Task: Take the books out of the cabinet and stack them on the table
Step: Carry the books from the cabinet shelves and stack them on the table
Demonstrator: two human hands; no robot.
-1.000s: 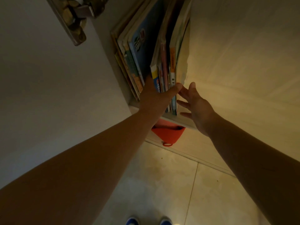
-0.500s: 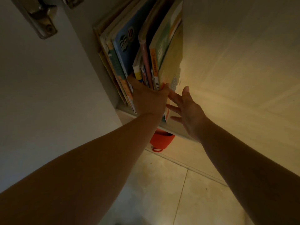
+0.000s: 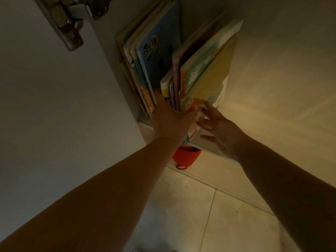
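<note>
None of the books [image 3: 181, 70] appears to have left the cabinet [image 3: 272, 88] yet; all that can be seen stand upright on its shelf in two leaning groups, a left group against the cabinet side and a right group that fans toward the open front. The left hand [image 3: 172, 120] is wrapped over the lower spines of the right group, thumb in the gap between the two groups and fingers [image 3: 192, 110] closed round the front edge of the outermost yellow-covered book [image 3: 209, 84]. The right hand [image 3: 220, 130] is spread open just beside it, fingertips touching that book's cover and gripping nothing. By my reading this is the first pull, so nearly the whole job remains. No table shows in view, so the stacking has no visible start. Below the shelf sits an orange container [image 3: 187, 156] above the tiled floor [image 3: 200, 215].
</note>
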